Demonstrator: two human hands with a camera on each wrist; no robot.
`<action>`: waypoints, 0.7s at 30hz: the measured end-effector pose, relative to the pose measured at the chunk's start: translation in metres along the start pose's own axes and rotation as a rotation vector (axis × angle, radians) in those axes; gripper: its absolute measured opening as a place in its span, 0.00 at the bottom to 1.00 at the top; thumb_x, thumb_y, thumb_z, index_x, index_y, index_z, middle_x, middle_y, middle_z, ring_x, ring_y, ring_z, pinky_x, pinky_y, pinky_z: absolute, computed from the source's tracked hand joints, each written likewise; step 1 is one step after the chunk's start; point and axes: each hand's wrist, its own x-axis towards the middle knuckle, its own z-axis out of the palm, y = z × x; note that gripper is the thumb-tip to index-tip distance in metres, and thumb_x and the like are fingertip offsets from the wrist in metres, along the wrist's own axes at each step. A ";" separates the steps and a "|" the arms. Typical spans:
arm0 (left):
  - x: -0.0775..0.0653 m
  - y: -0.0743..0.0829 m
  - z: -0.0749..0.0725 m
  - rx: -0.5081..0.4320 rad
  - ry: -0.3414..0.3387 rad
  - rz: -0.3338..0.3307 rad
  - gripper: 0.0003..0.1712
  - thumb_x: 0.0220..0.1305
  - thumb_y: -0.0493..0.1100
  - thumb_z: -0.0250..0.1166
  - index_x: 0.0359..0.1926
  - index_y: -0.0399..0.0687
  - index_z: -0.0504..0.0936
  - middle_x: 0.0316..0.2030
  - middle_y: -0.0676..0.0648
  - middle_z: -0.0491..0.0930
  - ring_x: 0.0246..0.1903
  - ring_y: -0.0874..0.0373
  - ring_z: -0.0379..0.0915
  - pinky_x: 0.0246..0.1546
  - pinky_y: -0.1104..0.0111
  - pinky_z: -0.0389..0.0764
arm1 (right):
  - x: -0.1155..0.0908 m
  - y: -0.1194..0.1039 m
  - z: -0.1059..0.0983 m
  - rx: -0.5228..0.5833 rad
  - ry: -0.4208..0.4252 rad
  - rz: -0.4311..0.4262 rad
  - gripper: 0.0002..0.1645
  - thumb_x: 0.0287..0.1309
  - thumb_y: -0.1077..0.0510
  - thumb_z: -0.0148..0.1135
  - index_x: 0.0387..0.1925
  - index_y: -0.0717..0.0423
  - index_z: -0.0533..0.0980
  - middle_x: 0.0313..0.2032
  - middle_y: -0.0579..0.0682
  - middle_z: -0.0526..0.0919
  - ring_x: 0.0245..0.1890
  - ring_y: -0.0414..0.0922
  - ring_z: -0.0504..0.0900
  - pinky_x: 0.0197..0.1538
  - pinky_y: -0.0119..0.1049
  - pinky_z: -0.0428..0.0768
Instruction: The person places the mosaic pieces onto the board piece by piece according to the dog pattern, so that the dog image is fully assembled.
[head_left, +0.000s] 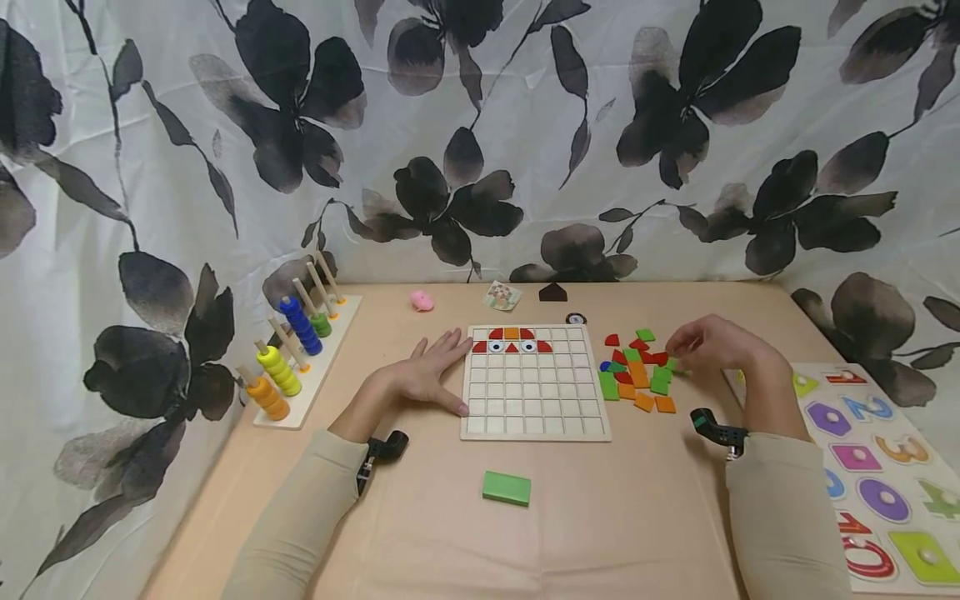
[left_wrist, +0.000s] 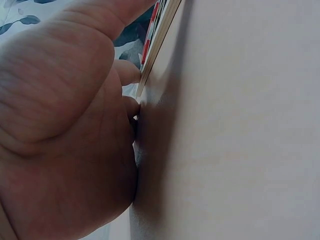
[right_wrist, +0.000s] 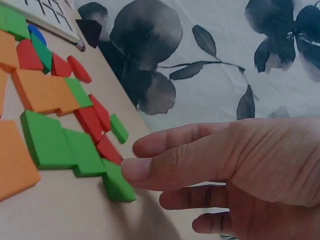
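Note:
My left hand (head_left: 427, 372) rests with spread fingers along the left edge of a white gridded board (head_left: 525, 408). Its thumb and fingertips are right at that edge, which the left wrist view shows close up. Red and orange tiles and two round eye tiles (head_left: 528, 347) fill part of the board's top rows. Right of the board, my right hand (head_left: 712, 343) reaches over a loose pile of coloured tiles. In the right wrist view the thumb tip overlaps a green tile (right_wrist: 119, 186) at the pile's edge, with the index finger just behind the thumb.
A bead stacker (head_left: 300, 383) with wooden pegs stands at the left. A green block (head_left: 506, 488) lies in front of the board. Behind it are a pink object (head_left: 422, 301), a small picture card (head_left: 502, 296) and a black piece (head_left: 552, 292). A number-and-shape puzzle board (head_left: 888, 467) lies right.

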 end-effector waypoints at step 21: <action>-0.001 0.000 0.000 0.013 0.007 -0.005 0.73 0.39 0.78 0.67 0.76 0.50 0.41 0.75 0.41 0.31 0.74 0.47 0.24 0.68 0.43 0.29 | 0.009 -0.003 0.005 0.044 0.054 -0.007 0.11 0.54 0.62 0.68 0.41 0.58 0.81 0.33 0.52 0.82 0.39 0.51 0.73 0.43 0.41 0.73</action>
